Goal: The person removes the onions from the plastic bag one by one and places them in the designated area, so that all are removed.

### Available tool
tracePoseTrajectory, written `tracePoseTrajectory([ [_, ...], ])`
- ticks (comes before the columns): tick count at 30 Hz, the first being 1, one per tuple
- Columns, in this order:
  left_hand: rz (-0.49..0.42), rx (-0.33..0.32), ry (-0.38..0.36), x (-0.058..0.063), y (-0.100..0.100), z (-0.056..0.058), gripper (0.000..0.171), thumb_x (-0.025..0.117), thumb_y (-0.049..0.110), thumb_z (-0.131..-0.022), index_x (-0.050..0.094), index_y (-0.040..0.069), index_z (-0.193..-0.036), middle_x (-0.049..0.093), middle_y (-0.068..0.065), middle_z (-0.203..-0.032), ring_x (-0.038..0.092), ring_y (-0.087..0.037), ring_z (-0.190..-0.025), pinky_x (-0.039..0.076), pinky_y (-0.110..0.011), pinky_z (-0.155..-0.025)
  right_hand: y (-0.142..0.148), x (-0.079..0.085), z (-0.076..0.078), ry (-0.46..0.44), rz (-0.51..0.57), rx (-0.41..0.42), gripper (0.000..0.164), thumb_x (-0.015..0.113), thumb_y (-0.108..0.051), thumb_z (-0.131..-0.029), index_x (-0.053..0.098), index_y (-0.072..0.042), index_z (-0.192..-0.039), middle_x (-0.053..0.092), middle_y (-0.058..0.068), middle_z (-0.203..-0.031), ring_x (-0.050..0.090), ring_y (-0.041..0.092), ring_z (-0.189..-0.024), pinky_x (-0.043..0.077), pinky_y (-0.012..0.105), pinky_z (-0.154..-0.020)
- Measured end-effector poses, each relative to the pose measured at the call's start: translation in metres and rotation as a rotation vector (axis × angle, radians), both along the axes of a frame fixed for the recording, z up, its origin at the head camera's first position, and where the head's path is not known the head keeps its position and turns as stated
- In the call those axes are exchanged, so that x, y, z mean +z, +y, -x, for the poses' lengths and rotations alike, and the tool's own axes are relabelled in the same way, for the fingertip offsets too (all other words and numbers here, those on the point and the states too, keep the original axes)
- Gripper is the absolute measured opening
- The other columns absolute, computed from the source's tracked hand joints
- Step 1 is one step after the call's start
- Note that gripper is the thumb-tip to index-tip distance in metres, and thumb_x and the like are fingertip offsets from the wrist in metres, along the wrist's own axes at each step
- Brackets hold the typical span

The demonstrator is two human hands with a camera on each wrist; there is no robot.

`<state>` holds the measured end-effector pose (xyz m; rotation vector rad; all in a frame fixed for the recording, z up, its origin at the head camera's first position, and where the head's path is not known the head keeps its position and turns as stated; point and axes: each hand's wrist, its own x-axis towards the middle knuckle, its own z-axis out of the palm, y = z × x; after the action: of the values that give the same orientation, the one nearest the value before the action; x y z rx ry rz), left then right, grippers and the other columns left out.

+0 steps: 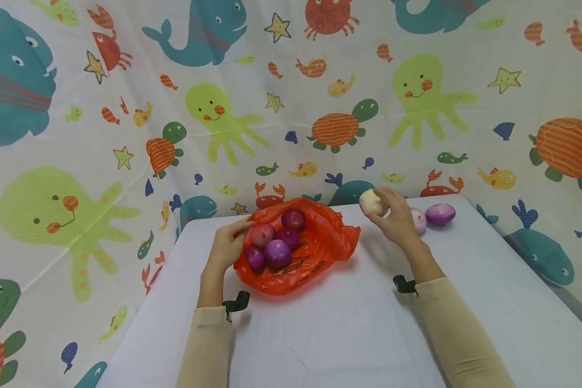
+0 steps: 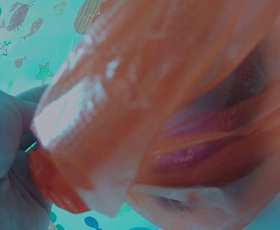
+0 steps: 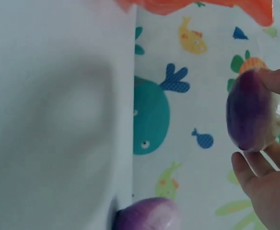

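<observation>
My left hand (image 1: pixel 228 242) grips the rim of a red plastic bag (image 1: pixel 320 253) at its left side; the bag's crinkled film fills most of the left wrist view. Inside the wide mouth lie several round, glossy vegetables (image 1: pixel 277 254), purple to dark red. Raised above the table at the right, my right hand (image 1: pixel 395 215) holds a round vegetable (image 3: pixel 252 110), purple on one side and cream on the other, between thumb and fingers. Just beyond that wrist, a pale purple round vegetable (image 1: pixel 418 221) and a longer purple one (image 1: pixel 440 214) lie on the table.
A white cloth covers the table (image 1: pixel 330 334). Its far edge meets a hanging curtain (image 1: pixel 291 118) printed with sea animals, which also runs along the left and right. Small dark wrist cameras (image 1: pixel 404 284) sit at both sleeves.
</observation>
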<state>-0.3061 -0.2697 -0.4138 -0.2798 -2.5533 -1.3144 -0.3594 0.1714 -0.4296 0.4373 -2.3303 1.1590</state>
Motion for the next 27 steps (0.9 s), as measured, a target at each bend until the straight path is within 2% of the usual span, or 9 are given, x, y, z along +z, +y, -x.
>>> tracePoseTrajectory([
  [5,-0.001,-0.004,-0.004,0.0,0.001,0.0,0.032,0.058,0.01,-0.105,0.074,0.016,-0.132,0.063,-0.006,-0.147,0.059,-0.035,-0.136,0.056,-0.051,-0.104,0.01,-0.007,0.003,-0.154,-0.077,-0.038,0.063,0.082,-0.019,-0.09,0.054,-0.009,-0.146,0.053,0.018,-0.149,0.044,0.042,-0.139,0.04,0.071,-0.113],
  [11,0.006,0.015,-0.03,0.0,0.0,-0.001,0.032,0.059,0.012,-0.105,0.073,0.018,-0.133,0.063,-0.005,-0.148,0.059,-0.035,-0.136,0.056,-0.05,-0.104,0.018,-0.014,0.006,-0.303,-0.144,-0.034,0.063,0.077,-0.019,-0.094,0.051,-0.01,-0.15,0.049,0.02,-0.153,0.04,0.044,-0.142,0.036,0.072,-0.115],
  [19,0.001,0.02,-0.045,-0.001,-0.001,-0.001,0.032,0.059,0.013,-0.105,0.073,0.018,-0.133,0.063,-0.005,-0.148,0.06,-0.035,-0.136,0.057,-0.05,-0.102,0.026,-0.03,0.012,-0.334,-0.225,-0.018,0.061,0.072,-0.011,-0.094,0.05,-0.005,-0.15,0.042,0.027,-0.155,0.042,0.048,-0.139,0.034,0.071,-0.117],
  [27,-0.004,0.013,-0.034,0.0,-0.001,-0.001,0.032,0.059,0.012,-0.105,0.074,0.018,-0.132,0.063,-0.005,-0.148,0.059,-0.036,-0.136,0.056,-0.05,-0.103,0.029,-0.033,0.012,-0.376,-0.279,-0.013,0.062,0.071,-0.01,-0.092,0.049,-0.003,-0.15,0.041,0.029,-0.155,0.042,0.049,-0.139,0.035,0.07,-0.117],
])
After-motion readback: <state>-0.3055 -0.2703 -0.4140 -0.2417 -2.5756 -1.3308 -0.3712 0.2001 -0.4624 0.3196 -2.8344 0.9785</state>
